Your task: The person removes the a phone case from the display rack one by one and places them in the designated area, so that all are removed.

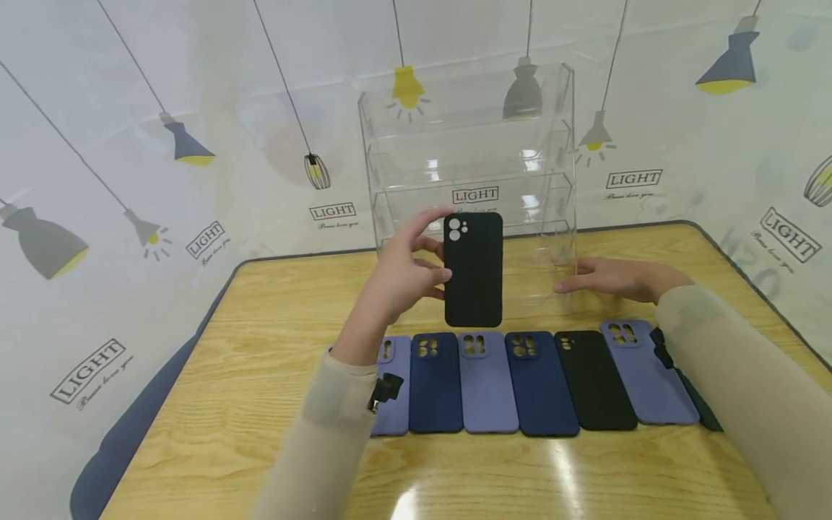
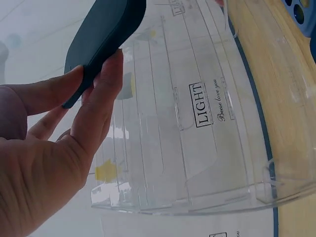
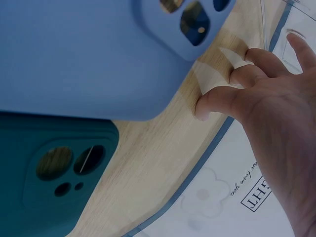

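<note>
Up in the air, black phone case [image 1: 474,271] upright, pinched by left hand [image 1: 403,274] along its left edge: thumb on top near the camera cut-outs, fingers [image 2: 98,98] curled behind the back. Case well clear of the table [image 1: 260,361], in front of the clear acrylic shelf rack [image 1: 474,159], apart from it.

Right hand [image 1: 617,278] flat and relaxed, fingers straight, holding nothing; fingertips at the rack's right near corner, touching or just beside, hard to tell which.

Nearer, a row of cases flat on the wood, edge to edge: lilac case [image 1: 393,386] at far left, partly hidden under the left sleeve; then navy case [image 1: 435,383], second lilac case [image 1: 484,383], second navy case [image 1: 539,383], flat black case [image 1: 594,379], third lilac case [image 1: 646,372]. At the right end a dark green case [image 3: 54,173], almost wholly covered by the right sleeve in the head view, plain only in the right wrist view.

Open room: bare wood left of the row out to the table's dark rim, and a strip between row and rack under the raised case. Near edge of the table cut off by the frame. Rack shelves see-through, levels hard to separate against the lamp-printed backdrop [image 1: 130,144].
</note>
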Motion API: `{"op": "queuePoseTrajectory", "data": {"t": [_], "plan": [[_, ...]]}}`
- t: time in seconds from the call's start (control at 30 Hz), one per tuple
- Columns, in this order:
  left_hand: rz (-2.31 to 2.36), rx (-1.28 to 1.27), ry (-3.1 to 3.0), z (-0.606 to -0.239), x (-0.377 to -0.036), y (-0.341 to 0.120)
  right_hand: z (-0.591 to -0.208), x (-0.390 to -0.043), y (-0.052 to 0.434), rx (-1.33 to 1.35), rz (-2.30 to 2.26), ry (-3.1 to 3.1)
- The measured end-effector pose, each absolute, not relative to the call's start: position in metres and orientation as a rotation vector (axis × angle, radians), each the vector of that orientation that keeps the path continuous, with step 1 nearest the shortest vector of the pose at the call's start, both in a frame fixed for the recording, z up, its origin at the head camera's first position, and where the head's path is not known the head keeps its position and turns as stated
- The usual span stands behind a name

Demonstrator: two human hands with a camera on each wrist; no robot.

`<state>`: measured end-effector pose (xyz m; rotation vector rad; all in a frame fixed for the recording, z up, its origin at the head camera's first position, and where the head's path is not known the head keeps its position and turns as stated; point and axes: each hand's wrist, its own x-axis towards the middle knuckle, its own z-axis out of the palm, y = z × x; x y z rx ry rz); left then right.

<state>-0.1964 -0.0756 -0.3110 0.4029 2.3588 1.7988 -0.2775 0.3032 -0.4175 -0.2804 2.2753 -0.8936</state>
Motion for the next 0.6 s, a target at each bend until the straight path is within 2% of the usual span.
{"op": "queuePoseTrajectory", "data": {"t": [0.6], "plan": [[1.675, 0.229, 2.334, -0.345, -0.177, -0.134, -0.415, -0.276, 0.302, -0.263, -0.871, 2.288]]}}
